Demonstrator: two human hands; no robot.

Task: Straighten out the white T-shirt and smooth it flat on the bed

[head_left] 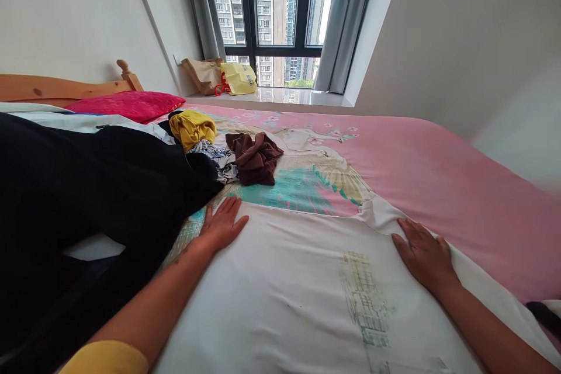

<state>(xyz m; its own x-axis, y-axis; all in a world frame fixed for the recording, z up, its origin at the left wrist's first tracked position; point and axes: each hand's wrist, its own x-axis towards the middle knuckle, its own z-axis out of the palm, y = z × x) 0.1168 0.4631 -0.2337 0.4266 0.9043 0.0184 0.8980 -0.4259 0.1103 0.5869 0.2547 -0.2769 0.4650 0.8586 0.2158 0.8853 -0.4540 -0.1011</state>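
Observation:
A white garment (298, 280) with a faint green print lies spread flat on the pink bed sheet (460, 175). My left hand (221, 225) rests flat on its upper left corner, fingers stretched out. My right hand (423, 254) lies flat on its upper right edge near the sleeve, fingers apart. Neither hand holds anything.
A large black cloth (87, 198) covers the bed's left side. Beyond my hands lie a yellow garment (193, 127), a patterned one (217, 158) and a dark brown one (256, 158). A red pillow (127, 105) sits by the wooden headboard. Bags (223, 76) stand on the window sill.

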